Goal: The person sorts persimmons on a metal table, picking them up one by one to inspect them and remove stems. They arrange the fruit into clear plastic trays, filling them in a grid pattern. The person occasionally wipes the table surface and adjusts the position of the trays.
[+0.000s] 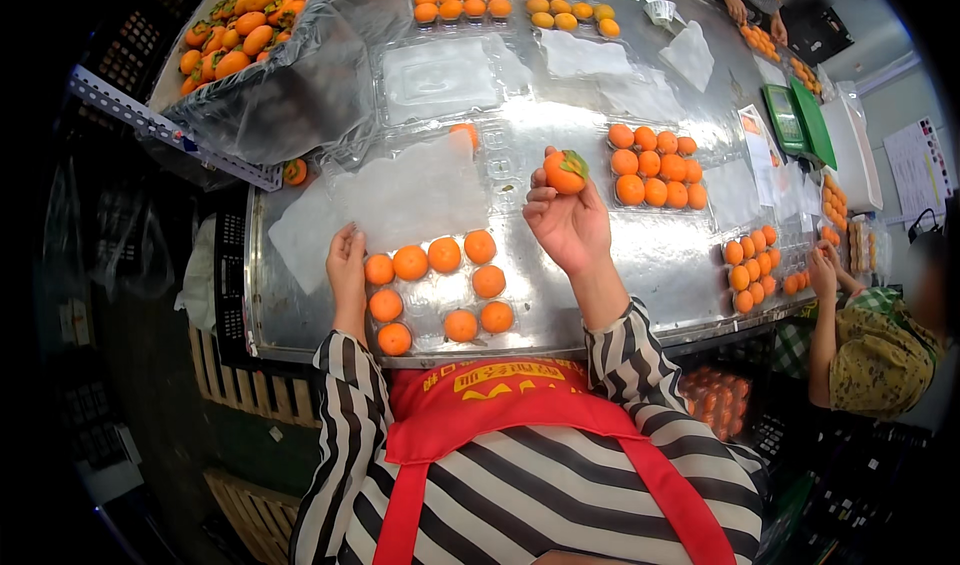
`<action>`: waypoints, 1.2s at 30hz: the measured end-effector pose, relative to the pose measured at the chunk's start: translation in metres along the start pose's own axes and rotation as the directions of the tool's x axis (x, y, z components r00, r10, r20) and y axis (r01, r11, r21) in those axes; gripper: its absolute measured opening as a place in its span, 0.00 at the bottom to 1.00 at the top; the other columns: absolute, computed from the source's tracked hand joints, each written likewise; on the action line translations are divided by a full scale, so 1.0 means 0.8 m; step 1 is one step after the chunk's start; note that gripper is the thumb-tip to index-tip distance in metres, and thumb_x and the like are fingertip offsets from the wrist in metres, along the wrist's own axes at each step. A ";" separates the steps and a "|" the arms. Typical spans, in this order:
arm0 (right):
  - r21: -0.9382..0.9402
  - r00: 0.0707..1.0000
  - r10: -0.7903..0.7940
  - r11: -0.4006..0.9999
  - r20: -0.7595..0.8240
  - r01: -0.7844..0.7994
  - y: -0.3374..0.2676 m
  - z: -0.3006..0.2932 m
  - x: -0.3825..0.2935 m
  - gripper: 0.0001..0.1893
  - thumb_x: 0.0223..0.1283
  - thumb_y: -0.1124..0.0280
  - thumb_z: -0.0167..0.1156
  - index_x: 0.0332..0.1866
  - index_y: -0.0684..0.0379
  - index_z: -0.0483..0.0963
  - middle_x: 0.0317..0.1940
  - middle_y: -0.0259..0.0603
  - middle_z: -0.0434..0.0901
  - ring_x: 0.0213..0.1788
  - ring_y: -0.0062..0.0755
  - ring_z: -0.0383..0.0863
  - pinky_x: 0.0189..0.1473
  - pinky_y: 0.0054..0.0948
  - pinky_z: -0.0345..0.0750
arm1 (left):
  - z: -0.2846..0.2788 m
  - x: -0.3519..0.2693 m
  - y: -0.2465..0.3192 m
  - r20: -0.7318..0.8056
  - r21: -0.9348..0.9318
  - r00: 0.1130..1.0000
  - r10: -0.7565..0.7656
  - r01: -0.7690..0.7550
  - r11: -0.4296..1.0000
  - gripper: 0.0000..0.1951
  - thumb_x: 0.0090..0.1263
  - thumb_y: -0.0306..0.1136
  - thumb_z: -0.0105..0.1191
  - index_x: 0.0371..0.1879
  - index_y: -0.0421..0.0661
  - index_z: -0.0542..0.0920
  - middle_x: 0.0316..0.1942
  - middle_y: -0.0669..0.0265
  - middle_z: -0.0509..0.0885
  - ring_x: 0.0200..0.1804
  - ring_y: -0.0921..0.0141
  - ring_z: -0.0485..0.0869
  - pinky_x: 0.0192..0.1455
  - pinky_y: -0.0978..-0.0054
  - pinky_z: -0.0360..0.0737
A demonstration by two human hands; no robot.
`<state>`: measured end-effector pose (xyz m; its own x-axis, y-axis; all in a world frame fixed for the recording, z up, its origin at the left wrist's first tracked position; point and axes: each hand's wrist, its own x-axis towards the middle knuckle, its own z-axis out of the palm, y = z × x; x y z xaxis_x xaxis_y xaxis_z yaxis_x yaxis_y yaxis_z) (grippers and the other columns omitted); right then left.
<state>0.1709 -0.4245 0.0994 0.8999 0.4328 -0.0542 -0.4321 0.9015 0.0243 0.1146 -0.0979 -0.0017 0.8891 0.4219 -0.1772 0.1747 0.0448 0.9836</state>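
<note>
My right hand [570,216] is raised over the metal table and grips a persimmon [566,172] with green leaves on it. In front of me lies a clear plastic tray [433,295] with several orange persimmons [410,263] set along its back, left and right sides and at its front; its middle shows bare plastic. My left hand [346,265] is at the tray's left edge, beside the corner fruit and a white foam sheet [420,190]. Whether its fingers grip the edge is unclear. A persimmon [465,136] shows partly behind that sheet.
A lined box of persimmons [244,29] stands at the back left, near a perforated metal bar [172,126]. A full tray [656,167] lies to the right, more trays and foam sheets [439,70] behind. Farther right are a green scale [787,119] and a co-worker's hands [825,265].
</note>
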 end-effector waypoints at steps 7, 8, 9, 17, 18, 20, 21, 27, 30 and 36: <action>0.048 1.000 -0.009 0.999 0.000 0.009 0.003 0.002 -0.007 0.24 0.74 0.51 0.42 0.67 0.54 0.64 0.54 0.53 0.73 0.42 0.34 0.76 0.48 0.32 0.75 | -0.007 -0.010 0.020 -0.004 -0.090 1.000 0.001 -0.002 0.996 0.24 0.73 0.31 0.53 0.66 0.41 0.66 0.56 0.60 0.76 0.56 0.71 0.75 0.58 0.74 0.72; 0.058 1.000 -0.002 0.998 0.000 0.002 0.002 0.001 -0.008 0.24 0.74 0.51 0.43 0.67 0.54 0.64 0.54 0.53 0.73 0.42 0.34 0.76 0.48 0.32 0.75 | -0.008 -0.013 0.024 -0.019 -0.087 0.999 0.027 -0.029 0.996 0.24 0.73 0.31 0.53 0.66 0.41 0.66 0.57 0.59 0.74 0.58 0.70 0.74 0.60 0.72 0.72; 0.068 1.000 0.003 0.998 -0.001 -0.003 0.002 -0.001 -0.009 0.25 0.74 0.51 0.44 0.67 0.54 0.63 0.55 0.54 0.72 0.42 0.34 0.76 0.48 0.32 0.76 | -0.008 -0.016 0.029 -0.032 -0.084 0.998 0.054 -0.056 0.995 0.25 0.73 0.31 0.53 0.67 0.42 0.65 0.59 0.58 0.73 0.59 0.70 0.73 0.61 0.71 0.72; -0.018 1.000 -0.025 1.000 0.014 0.025 0.014 0.006 -0.014 0.25 0.75 0.50 0.42 0.68 0.54 0.62 0.59 0.55 0.71 0.53 0.40 0.78 0.57 0.40 0.75 | 0.005 -0.036 0.078 -0.100 0.193 0.946 0.309 -0.286 0.939 0.18 0.72 0.28 0.54 0.60 0.41 0.73 0.55 0.59 0.77 0.58 0.69 0.75 0.62 0.73 0.71; -0.041 1.000 -0.017 0.999 0.020 0.018 0.018 0.007 -0.015 0.25 0.75 0.51 0.42 0.68 0.55 0.62 0.60 0.55 0.71 0.55 0.41 0.77 0.59 0.42 0.74 | 0.011 -0.044 0.088 -0.071 0.212 0.943 0.325 -0.305 0.929 0.16 0.72 0.28 0.54 0.57 0.40 0.75 0.54 0.60 0.79 0.57 0.70 0.76 0.62 0.74 0.72; -0.044 1.000 -0.007 0.999 -0.002 0.007 0.022 0.010 -0.018 0.25 0.75 0.51 0.40 0.68 0.55 0.62 0.60 0.54 0.71 0.56 0.42 0.77 0.61 0.44 0.72 | 0.030 -0.053 0.103 0.059 0.120 0.940 0.335 -0.340 0.933 0.10 0.72 0.25 0.53 0.49 0.39 0.79 0.50 0.61 0.81 0.55 0.71 0.78 0.61 0.74 0.72; -0.046 1.000 0.004 0.999 -0.013 -0.005 0.026 0.012 -0.020 0.25 0.75 0.51 0.39 0.68 0.55 0.63 0.60 0.53 0.71 0.57 0.42 0.76 0.62 0.45 0.71 | 0.039 -0.058 0.109 0.117 0.072 0.932 0.342 -0.352 0.933 0.07 0.72 0.24 0.52 0.45 0.39 0.80 0.47 0.62 0.83 0.55 0.71 0.78 0.61 0.75 0.72; -0.064 0.997 0.074 0.995 -0.017 -0.075 0.043 0.013 -0.033 0.26 0.76 0.49 0.35 0.67 0.55 0.63 0.60 0.52 0.71 0.61 0.45 0.73 0.65 0.48 0.68 | 0.109 -0.080 0.144 0.343 -0.028 0.843 0.415 -0.432 0.901 0.06 0.69 0.23 0.55 0.43 0.39 0.80 0.46 0.63 0.83 0.53 0.73 0.79 0.60 0.74 0.73; -0.101 0.995 0.097 0.990 -0.016 -0.098 0.048 0.011 -0.037 0.27 0.76 0.48 0.33 0.67 0.57 0.64 0.60 0.51 0.72 0.63 0.46 0.72 0.66 0.49 0.66 | 0.138 -0.093 0.169 0.405 -0.064 0.864 0.298 -0.298 0.952 0.12 0.68 0.25 0.57 0.49 0.40 0.79 0.46 0.63 0.82 0.53 0.73 0.78 0.60 0.73 0.73; -0.326 0.972 0.064 0.935 -0.225 -0.137 0.073 0.033 -0.041 0.29 0.76 0.47 0.30 0.66 0.59 0.63 0.61 0.49 0.72 0.64 0.44 0.72 0.68 0.45 0.65 | 0.168 -0.101 0.168 0.514 -0.071 0.840 0.172 -0.158 0.985 0.19 0.65 0.33 0.62 0.54 0.41 0.77 0.45 0.64 0.81 0.45 0.73 0.81 0.53 0.75 0.77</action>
<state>0.1177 -0.3856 0.1290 0.8337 0.4785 -0.2757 -0.5472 0.7831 -0.2955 0.1231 -0.2476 0.1405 0.9947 -0.1032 0.0026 0.0016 0.0413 0.9991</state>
